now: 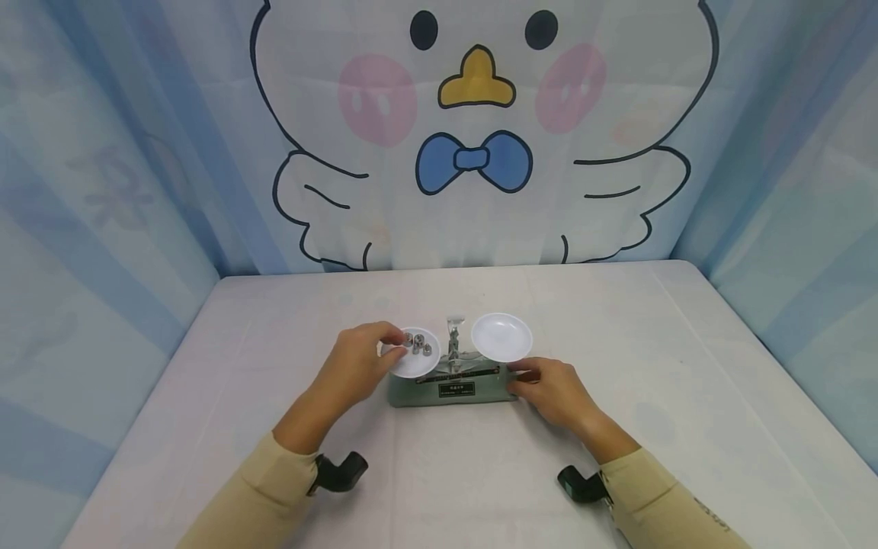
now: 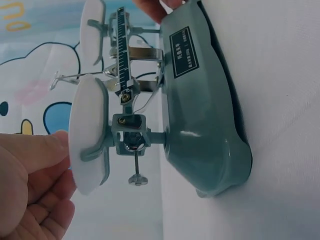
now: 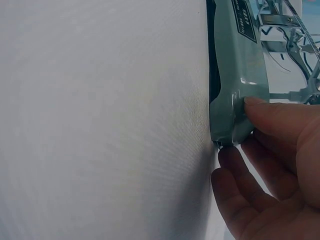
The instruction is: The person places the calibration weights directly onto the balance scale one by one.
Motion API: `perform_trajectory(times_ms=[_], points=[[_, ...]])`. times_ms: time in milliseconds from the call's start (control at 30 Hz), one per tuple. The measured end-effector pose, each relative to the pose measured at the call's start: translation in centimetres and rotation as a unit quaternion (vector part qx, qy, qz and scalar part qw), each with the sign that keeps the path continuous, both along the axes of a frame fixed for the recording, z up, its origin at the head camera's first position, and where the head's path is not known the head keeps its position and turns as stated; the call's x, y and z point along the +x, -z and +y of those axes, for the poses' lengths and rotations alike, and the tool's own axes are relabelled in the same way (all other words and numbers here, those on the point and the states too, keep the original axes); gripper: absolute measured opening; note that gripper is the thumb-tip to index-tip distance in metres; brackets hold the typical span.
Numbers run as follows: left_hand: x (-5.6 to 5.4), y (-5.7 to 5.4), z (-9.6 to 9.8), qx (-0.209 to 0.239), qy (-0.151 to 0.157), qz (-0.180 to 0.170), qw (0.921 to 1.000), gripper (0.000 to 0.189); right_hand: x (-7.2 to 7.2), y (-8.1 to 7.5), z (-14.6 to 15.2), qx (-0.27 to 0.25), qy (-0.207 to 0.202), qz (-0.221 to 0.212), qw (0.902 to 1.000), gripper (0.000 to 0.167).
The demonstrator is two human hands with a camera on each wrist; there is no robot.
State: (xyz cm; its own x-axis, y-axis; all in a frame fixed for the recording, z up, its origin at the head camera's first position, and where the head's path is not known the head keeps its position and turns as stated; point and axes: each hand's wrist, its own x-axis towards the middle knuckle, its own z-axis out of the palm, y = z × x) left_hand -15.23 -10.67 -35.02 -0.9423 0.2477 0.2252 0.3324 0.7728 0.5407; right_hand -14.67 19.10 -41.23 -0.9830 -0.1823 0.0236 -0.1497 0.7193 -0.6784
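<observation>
A green balance scale (image 1: 446, 393) stands on the table, a dark label on its front. Small metal pieces (image 1: 419, 343), perhaps nuts, lie in its left white pan (image 1: 414, 372); the right pan (image 1: 502, 337) holds nothing visible. My left hand (image 1: 358, 358) reaches over the left pan's rim, fingertips beside the metal pieces. In the left wrist view the pan (image 2: 89, 135) hides those fingertips, so whether they pinch a piece cannot be told. With the thumb on the front and fingers round the end, my right hand (image 3: 280, 155) grips the right end of the scale's base (image 3: 235, 110).
A pale cloth covers the table (image 1: 446, 488). Behind it hangs a curtain (image 1: 473, 221) printed with a cartoon bird, and blue cloth walls (image 1: 89, 267) close off both sides. Above the base sit the scale's graduated beam (image 2: 122, 50) and a small adjusting knob (image 2: 138, 180).
</observation>
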Motion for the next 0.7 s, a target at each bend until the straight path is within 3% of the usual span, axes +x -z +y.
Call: perform_trajectory(times_ms=[333, 700], points=[[0.7, -0.1, -1.5, 0.003, -0.019, -0.012, 0.9997, 0.020, 0.0, 0.0, 0.0, -0.002, 0.003, -0.006, 1.0000, 0.034], [1.4, 0.4, -4.2, -0.017, -0.050, -0.052, 0.9972, 0.036, 0.1, -0.1, 0.0, -0.001, 0.003, -0.001, 1.0000, 0.034]])
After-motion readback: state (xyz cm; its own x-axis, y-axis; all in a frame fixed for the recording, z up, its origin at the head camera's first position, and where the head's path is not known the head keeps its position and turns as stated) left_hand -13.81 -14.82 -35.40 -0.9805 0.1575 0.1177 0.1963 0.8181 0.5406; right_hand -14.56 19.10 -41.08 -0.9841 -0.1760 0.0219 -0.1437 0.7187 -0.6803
